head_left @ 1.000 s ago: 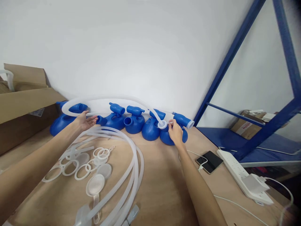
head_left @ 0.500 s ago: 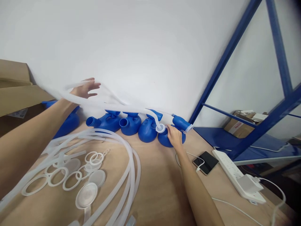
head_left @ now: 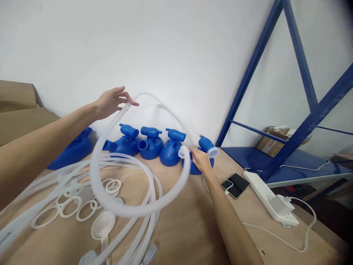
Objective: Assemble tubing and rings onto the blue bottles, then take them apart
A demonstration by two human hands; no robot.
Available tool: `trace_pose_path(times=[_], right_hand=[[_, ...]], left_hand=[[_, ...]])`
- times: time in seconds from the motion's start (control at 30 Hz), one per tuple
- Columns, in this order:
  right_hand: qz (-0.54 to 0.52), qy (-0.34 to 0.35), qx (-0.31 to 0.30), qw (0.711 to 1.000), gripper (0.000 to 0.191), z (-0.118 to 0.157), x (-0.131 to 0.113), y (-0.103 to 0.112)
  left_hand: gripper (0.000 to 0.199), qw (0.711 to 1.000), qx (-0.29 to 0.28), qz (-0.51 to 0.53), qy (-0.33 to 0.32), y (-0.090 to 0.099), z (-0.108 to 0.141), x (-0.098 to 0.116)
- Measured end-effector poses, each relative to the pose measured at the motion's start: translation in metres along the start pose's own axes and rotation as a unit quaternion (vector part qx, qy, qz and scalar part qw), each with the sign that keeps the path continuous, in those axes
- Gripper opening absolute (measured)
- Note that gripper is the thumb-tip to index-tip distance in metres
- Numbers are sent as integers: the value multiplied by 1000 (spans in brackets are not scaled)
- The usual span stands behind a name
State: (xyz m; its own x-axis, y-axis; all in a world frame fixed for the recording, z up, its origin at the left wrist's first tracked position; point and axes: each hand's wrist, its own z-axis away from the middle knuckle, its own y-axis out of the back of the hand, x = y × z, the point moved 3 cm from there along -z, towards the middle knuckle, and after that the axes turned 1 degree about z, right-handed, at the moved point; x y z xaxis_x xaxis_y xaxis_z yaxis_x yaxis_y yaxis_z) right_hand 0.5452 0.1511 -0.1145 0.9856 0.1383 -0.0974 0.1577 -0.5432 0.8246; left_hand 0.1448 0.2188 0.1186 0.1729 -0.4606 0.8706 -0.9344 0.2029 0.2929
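A translucent hose (head_left: 138,209) makes a big loop in the air from a white cap (head_left: 183,151) at the mouth of the rightmost blue bottle (head_left: 194,168). High on the left, my left hand (head_left: 113,101) touches the upper part of this hose with its fingertips, fingers partly spread. Closed at the rightmost bottle's neck, beside the cap, is my right hand (head_left: 200,159); its fingertips are partly hidden. A small blue bottle part (head_left: 206,144) with a white ring stands just behind it, joined to the hose's far end.
More blue bottles (head_left: 169,152) stand along the wall. Coiled hoses (head_left: 150,180), white rings (head_left: 45,217) and a round lid (head_left: 103,224) lie on the left. A phone (head_left: 235,186), power strip (head_left: 267,198), blue rack (head_left: 248,81) and cardboard box (head_left: 23,106) are around.
My left hand has moved right and bent onto the hose. The hose has swung from a stretched line into a hanging loop. My right hand stays at the bottle. The view has shifted slightly.
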Motion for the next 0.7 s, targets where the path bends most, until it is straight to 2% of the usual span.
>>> trace_pose_path(times=[0.1,0.17,0.27,0.37,0.43,0.53,0.63,0.7], right_hand=[[-1,14,-10,1000,43,-1,-1,2],[-2,12,-11,1000,46,-1,-2,1],[-6,5,-6,1000,50,0,-2,-1],[-17,-1,-3,1000,52,-1,0,-2],[-27,0,-8,1000,51,-4,1,0],[-51,27,-35,998,45,-11,1,13],[-91,80,-75,990,45,-15,-2,41],[-130,71,-50,988,50,-16,2,65]], left_hand=[[30,993,34,-114,10,0,-4,6],[22,983,26,-178,43,-2,0,2],[18,958,-9,-268,96,-2,16,-12],[16,929,-21,-357,100,6,33,-33],[17,922,5,-374,98,14,43,-51],[12,935,58,-337,91,22,61,-81],[18,941,86,-313,90,21,79,-109],[21,945,99,-297,96,18,90,-125]])
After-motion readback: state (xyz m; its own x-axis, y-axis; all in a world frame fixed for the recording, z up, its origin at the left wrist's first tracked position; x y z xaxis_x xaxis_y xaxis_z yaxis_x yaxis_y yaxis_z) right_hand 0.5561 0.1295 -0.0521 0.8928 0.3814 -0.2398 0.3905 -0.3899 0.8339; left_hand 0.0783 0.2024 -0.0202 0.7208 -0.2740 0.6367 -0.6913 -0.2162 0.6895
